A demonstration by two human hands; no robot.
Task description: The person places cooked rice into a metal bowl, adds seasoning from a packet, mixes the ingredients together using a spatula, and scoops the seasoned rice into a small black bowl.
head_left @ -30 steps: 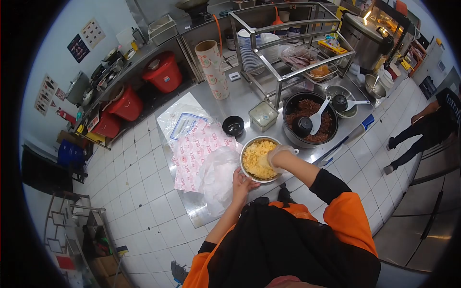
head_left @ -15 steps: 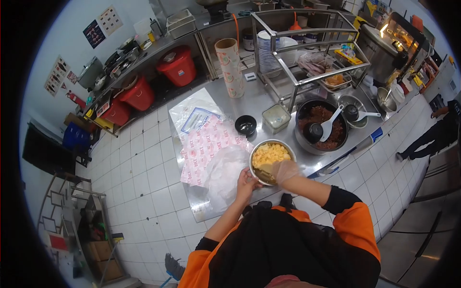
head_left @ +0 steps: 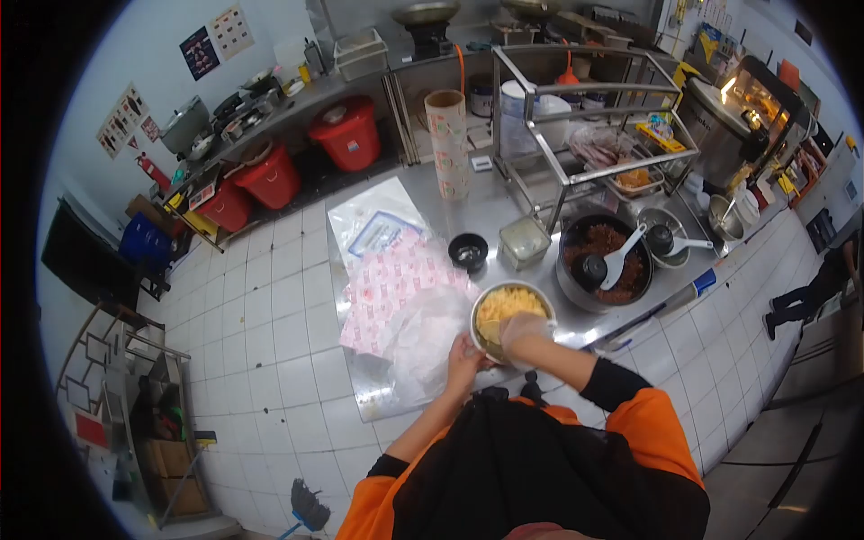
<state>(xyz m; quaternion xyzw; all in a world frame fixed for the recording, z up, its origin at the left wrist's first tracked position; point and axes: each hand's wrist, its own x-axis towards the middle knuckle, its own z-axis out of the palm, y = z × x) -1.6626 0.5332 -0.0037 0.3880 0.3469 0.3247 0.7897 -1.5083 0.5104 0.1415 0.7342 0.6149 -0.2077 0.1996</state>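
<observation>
At the near edge of the steel table is a round metal bowl (head_left: 473, 317) of yellow, crumbly food (head_left: 509, 304). My left hand (head_left: 463, 360) is closed on the bowl's near left side. Inside the bowl, at its near right, my right hand (head_left: 524, 335) wears a clear plastic glove; its fingers are down at the food and hidden. White plastic bags (head_left: 430, 337) lie just left of the bowl, over pink printed wrapping paper (head_left: 382, 292). Behind the bowl stand a small black bowl (head_left: 468, 253) and a square clear container (head_left: 525, 243).
Right of my bowl stands a dark pot (head_left: 569, 274) of brown food with a white-handled ladle (head_left: 621, 261). A metal rack (head_left: 562, 171) and a tall printed paper roll (head_left: 447, 144) stand behind. Another person (head_left: 814, 283) is at the far right.
My gloved right hand has shifted slightly left and down in the bowl. My left hand stays on the bowl. The camera view has tilted a little, and the person at right has moved.
</observation>
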